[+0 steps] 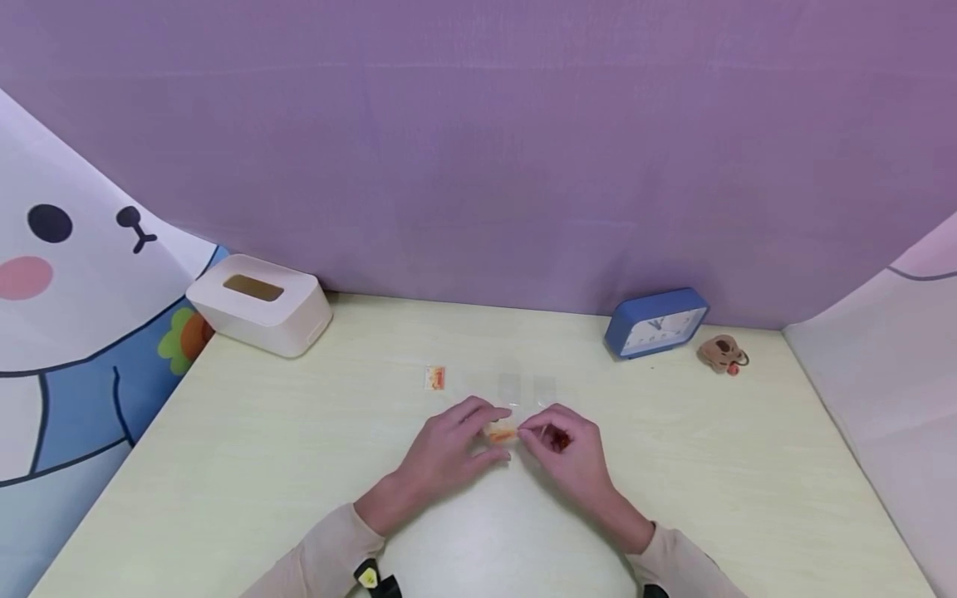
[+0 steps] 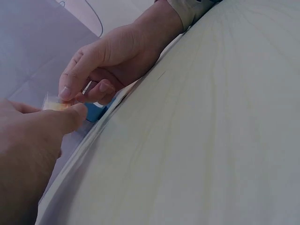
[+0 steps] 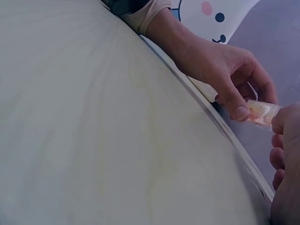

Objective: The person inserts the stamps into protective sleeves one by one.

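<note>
A small clear plastic sleeve (image 1: 501,433) with an orange and pale print in it is held between both hands, low over the table. My left hand (image 1: 452,444) grips its left side, thumb on the near edge and fingers on the far one; the right wrist view shows the sleeve (image 3: 262,113) between that thumb and fingers. At the other end, my right hand (image 1: 571,448) pinches the sleeve's edge between thumb and index finger, its other fingers curled under. Just beyond the hands lie two flat clear sleeves (image 1: 510,388). A small orange-printed card (image 1: 434,378) lies further left.
At the back left of the pale table (image 1: 284,465) stands a white tissue box (image 1: 262,303). A blue alarm clock (image 1: 658,322) and a brown animal-shaped keychain (image 1: 722,355) are at the back right. Behind the table hangs a purple cloth (image 1: 478,166).
</note>
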The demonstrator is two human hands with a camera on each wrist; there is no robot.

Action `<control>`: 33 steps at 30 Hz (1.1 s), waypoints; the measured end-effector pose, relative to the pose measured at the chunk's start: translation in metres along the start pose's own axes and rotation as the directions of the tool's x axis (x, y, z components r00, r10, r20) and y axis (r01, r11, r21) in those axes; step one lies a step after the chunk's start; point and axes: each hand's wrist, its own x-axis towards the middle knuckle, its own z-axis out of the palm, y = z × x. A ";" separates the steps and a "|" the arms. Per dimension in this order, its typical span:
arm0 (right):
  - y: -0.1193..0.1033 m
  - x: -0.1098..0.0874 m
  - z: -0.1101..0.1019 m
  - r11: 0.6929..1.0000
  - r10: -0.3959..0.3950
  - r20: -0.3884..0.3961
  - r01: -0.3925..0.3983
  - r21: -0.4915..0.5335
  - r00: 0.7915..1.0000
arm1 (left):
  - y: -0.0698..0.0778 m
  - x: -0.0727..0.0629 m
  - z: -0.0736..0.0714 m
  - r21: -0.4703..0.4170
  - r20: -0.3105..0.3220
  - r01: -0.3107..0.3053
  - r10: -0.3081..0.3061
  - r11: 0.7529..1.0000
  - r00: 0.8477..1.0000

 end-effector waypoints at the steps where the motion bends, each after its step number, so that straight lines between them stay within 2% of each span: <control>1: 0.000 0.000 0.000 1.000 0.000 -0.005 0.000 -0.001 1.000 | 0.000 0.000 0.000 0.002 0.001 -0.018 0.018 1.000 1.000; 5: 0.001 0.000 -0.001 0.999 0.030 -0.025 -0.029 0.015 0.999 | -0.001 0.000 0.002 0.015 -0.016 -0.085 0.086 0.996 0.996; 8: 0.001 0.000 -0.001 0.997 0.068 -0.033 -0.067 0.031 0.997 | 0.000 0.000 0.002 0.001 -0.032 -0.082 0.082 0.997 0.996; 10: 0.000 -0.001 -0.001 0.995 0.097 -0.033 -0.096 0.030 0.995 | 0.000 0.000 0.002 -0.033 -0.038 -0.039 0.038 0.999 0.999; 12: -0.001 -0.001 0.000 0.993 0.118 -0.028 -0.118 0.027 0.993 | 0.002 -0.001 0.002 -0.085 -0.042 0.027 -0.031 0.996 0.999; 15: -0.003 -0.001 0.001 0.992 0.128 -0.014 -0.128 0.014 0.992 | 0.003 -0.003 0.003 -0.166 -0.050 0.133 -0.143 0.977 0.988; 18: -0.004 -0.001 0.002 0.994 0.109 -0.009 -0.109 -0.004 0.994 | 0.004 -0.002 0.002 -0.224 -0.045 0.199 -0.214 0.954 0.976; 25: -0.008 0.000 0.002 0.996 0.079 -0.028 -0.080 -0.030 0.996 | 0.008 0.000 -0.002 -0.320 0.005 0.250 -0.262 0.914 0.965; 33: -0.009 0.001 0.001 0.998 0.014 -0.012 -0.015 -0.055 1.000 | 0.010 -0.001 -0.007 -0.363 0.083 0.323 -0.315 0.874 0.946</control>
